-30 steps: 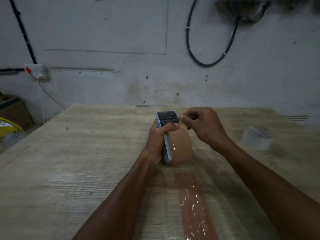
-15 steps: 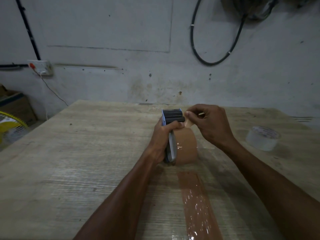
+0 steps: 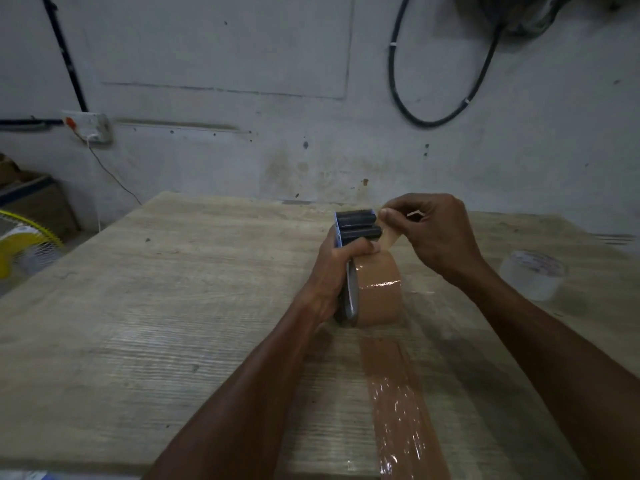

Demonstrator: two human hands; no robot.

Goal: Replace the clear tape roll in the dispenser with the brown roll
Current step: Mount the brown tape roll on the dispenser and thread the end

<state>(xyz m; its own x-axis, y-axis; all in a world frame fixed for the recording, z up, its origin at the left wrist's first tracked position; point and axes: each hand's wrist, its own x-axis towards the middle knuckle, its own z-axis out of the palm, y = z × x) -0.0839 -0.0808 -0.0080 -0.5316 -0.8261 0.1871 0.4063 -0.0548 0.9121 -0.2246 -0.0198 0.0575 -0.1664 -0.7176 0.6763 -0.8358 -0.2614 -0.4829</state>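
Observation:
The tape dispenser (image 3: 353, 225), blue with black rollers, stands on the wooden table (image 3: 173, 289) with the brown tape roll (image 3: 379, 292) mounted in it. My left hand (image 3: 337, 271) grips the dispenser body from the left. My right hand (image 3: 433, 233) pinches the loose brown tape end just right of the rollers, lifted off the roll. The clear tape roll (image 3: 533, 278) lies flat on the table to the right, apart from both hands.
A strip of brown tape (image 3: 398, 403) is stuck along the table toward the near edge. A yellow fan (image 3: 20, 247) and a cardboard box (image 3: 31, 199) stand on the floor at left. A wall with a socket (image 3: 88, 128) and a hanging cable (image 3: 429, 81) is behind.
My right hand has drawn the tape end a little up and to the right of the rollers. The left hand keeps its grip on the dispenser.

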